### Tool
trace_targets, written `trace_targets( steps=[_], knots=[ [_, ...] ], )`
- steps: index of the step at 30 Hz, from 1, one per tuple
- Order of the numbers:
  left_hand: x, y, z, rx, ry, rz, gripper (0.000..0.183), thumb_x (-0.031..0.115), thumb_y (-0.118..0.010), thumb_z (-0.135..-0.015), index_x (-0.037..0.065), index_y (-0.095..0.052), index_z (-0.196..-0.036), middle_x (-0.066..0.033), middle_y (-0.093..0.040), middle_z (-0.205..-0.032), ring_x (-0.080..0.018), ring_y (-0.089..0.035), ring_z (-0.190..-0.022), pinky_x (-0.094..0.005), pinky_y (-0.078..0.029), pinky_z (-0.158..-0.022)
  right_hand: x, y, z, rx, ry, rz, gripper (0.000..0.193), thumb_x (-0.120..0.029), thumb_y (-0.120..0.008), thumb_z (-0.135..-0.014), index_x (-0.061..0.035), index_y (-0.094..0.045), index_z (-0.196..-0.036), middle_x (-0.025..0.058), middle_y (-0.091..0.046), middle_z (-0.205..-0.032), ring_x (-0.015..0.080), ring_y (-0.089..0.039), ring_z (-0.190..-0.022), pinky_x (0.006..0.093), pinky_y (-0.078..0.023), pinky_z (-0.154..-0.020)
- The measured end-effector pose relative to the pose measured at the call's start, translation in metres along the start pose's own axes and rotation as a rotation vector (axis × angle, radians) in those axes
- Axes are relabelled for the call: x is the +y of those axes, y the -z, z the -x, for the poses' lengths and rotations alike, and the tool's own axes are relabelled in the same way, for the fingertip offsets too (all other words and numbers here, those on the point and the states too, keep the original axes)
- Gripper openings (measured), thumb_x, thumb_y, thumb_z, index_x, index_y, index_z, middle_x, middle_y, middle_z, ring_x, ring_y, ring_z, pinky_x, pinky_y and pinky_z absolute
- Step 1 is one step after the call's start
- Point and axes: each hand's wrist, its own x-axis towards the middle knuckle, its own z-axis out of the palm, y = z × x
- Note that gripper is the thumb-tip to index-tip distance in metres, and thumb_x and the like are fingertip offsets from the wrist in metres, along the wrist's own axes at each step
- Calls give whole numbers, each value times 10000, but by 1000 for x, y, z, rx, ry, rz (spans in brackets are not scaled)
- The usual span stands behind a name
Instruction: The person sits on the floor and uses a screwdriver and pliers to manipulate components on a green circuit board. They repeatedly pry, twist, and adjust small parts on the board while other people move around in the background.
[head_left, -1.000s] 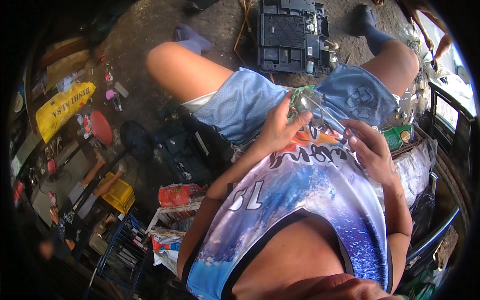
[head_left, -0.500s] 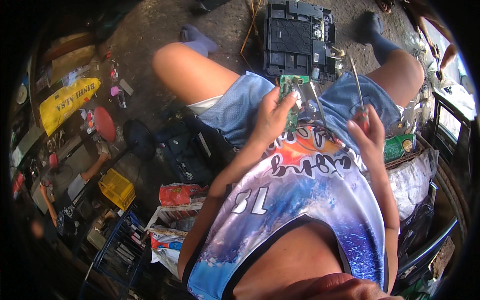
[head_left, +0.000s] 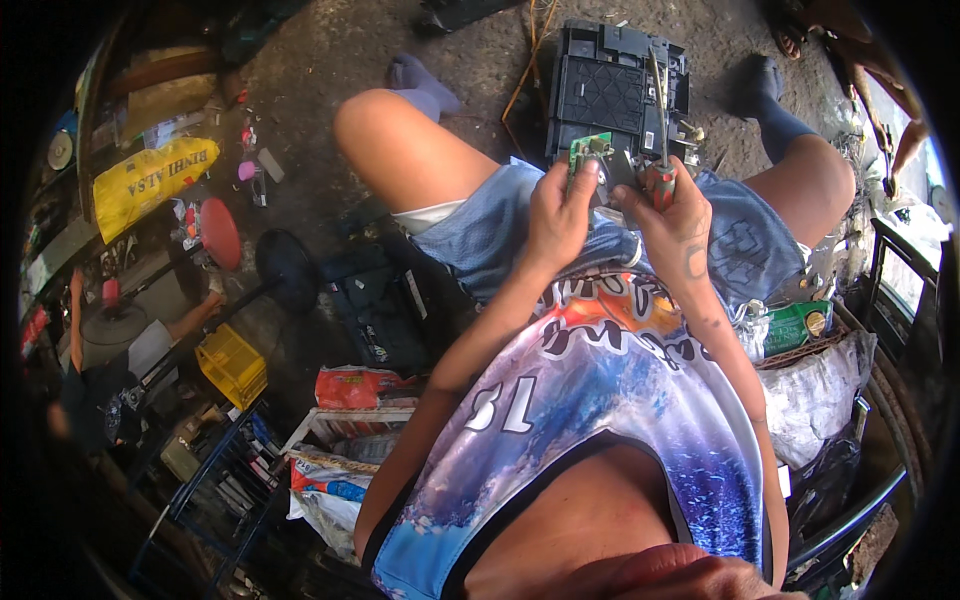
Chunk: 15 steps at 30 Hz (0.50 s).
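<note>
My left hand (head_left: 560, 215) is closed on a green circuit board (head_left: 588, 147), its thumb laid over the board's face. Beside it, my right hand (head_left: 680, 230) grips a screwdriver (head_left: 660, 185) by its red handle, with the long metal shaft pointing up and away from me. The right thumb reaches toward a dark flat piece (head_left: 622, 167) next to the board; whether it pinches that piece I cannot tell. Just beyond both hands, a black plastic machine housing (head_left: 598, 92) lies on the floor between my feet.
Another person's legs and hand (head_left: 885, 120) show at the far right. To the left are a yellow sack (head_left: 155, 185), a red round seat (head_left: 220, 233) and a yellow crate (head_left: 232, 365). A basket (head_left: 815, 345) holding a green pack sits by my right side.
My right hand has moved left with the screwdriver, from apart to close beside the board. The left hand has turned the board, so less of its face shows. The whole view has shifted slightly.
</note>
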Motion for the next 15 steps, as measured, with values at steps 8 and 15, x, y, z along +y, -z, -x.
trace_targets(
  steps=[8, 15],
  knots=[
    [-20, 19, -14, -232, 132, 282, 612, 474, -313, -1108, -24, -603, -1313, -102, -693, -1173, -153, -652, -1076, -299, -501, -967, 14, 5, 4, -74, -223, -392, 313, -55, -838, -797, -28, -539, -888, 18, -629, -749, 82, -586, -671, 264, -503, -624],
    [31, 26, -18, -211, -359, -161, 799, 667, -351, -1020, -28, -580, -1341, -187, -652, -1232, -227, -643, -1155, -318, -487, -978, -32, 34, 16, -46, -81, -237, 324, -52, -843, -790, -16, -531, -871, 52, -644, -760, 94, -587, -717, 274, -510, -670]
  ],
)
